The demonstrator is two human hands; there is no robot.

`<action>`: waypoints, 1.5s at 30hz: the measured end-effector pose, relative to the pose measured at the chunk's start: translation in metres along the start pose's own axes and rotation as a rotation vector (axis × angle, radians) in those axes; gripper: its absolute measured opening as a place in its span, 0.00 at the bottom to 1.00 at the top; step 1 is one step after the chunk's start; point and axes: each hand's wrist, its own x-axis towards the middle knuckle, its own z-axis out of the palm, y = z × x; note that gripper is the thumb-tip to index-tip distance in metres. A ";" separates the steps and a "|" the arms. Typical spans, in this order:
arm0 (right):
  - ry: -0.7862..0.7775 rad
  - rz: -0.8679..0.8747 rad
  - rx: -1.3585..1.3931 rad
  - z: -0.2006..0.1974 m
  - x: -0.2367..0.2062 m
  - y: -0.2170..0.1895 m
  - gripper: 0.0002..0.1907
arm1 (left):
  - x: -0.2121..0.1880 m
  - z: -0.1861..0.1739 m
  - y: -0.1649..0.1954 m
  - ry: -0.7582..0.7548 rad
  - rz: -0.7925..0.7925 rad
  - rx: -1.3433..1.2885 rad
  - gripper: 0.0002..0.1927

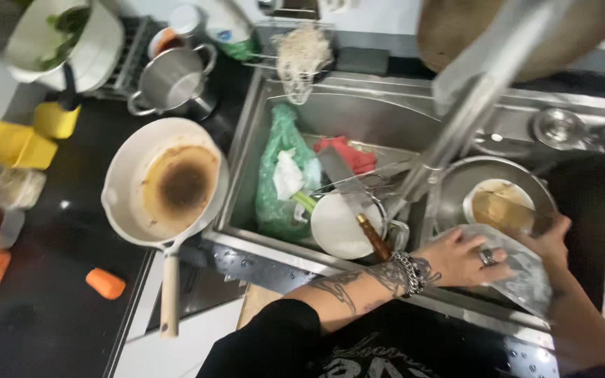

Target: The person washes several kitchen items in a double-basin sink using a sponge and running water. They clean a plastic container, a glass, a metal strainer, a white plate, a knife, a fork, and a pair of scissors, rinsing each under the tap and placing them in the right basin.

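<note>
Over the right half of the steel sink (358, 105), both my hands are on a clear, wet glass lid (523, 276). My left hand (465, 255), with a ring and a chain bracelet, lies across its left side, fingers curled over it. My right hand (553, 236) grips the lid's far right edge from behind. Just beyond the lid, a small white bowl with brown residue (502, 204) sits in a steel bowl (474, 175). The faucet (456, 122) rises blurred over the sink.
In the sink's left half lie a green plastic bag (278, 178), a red cloth (350, 152) and a white bowl (337, 227) with a brown-handled knife (372, 236). On the counter sit a burnt white pan (176, 183), a steel pot (176, 80), a carrot piece (105, 283) and yellow sponges (19, 143).
</note>
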 end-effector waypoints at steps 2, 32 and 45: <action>0.020 -0.001 -0.026 0.001 -0.004 -0.002 0.61 | -0.007 -0.022 -0.008 0.072 0.010 -0.029 0.20; -0.237 0.367 0.135 0.026 -0.014 -0.036 0.20 | -0.177 -0.197 -0.110 1.076 -1.332 -0.300 0.12; -0.132 0.518 0.821 0.001 -0.064 0.031 0.13 | -0.097 -0.027 -0.198 1.051 -1.440 -0.812 0.08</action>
